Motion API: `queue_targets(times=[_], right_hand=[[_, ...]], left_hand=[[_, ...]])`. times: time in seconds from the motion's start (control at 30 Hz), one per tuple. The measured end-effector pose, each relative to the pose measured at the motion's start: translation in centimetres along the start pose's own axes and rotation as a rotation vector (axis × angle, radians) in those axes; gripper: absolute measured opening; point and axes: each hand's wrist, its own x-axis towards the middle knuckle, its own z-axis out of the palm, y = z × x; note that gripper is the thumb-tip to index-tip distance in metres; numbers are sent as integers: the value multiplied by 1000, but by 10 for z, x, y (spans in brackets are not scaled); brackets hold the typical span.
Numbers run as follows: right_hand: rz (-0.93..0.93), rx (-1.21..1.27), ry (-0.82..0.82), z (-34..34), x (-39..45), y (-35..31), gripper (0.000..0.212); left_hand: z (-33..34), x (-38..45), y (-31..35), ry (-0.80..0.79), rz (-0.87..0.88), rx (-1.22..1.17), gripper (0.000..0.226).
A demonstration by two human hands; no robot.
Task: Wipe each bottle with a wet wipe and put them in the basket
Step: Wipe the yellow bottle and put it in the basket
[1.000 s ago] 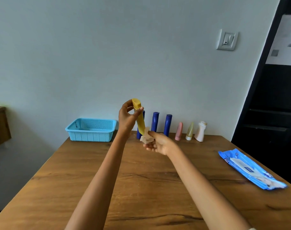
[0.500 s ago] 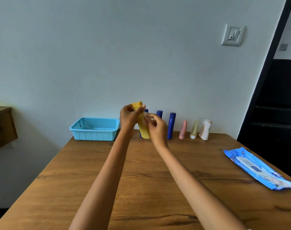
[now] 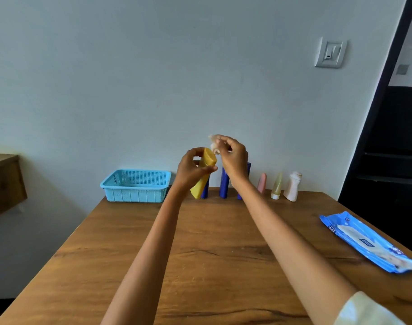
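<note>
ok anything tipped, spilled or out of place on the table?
Nothing stands out. The bottles at the wall stand upright, the basket sits level, the wipes pack lies flat. The yellow bottle is tilted only because the left hand holds it.

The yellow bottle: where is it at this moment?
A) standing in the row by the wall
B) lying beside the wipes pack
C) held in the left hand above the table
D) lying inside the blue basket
C: the left hand grips the yellow bottle tilted, above the table.
</note>
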Motion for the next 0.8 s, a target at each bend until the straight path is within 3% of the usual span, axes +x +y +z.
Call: queue_targets(times=[0.17, 0.43, 0.67, 0.8], right_hand=[[-174, -250, -300, 2, -3, 1, 30], [-304, -231, -192, -16, -32, 12, 23], [-89, -31, -92, -22, -13, 3, 21], [-92, -162, -321, -8, -14, 2, 38]], left_hand=[[4, 0, -1, 21, 75, 92, 55], [6, -2, -3, 66, 62, 116, 52], [2, -2, 1, -27, 51, 173, 60], [6, -3, 2, -3, 64, 166, 50]])
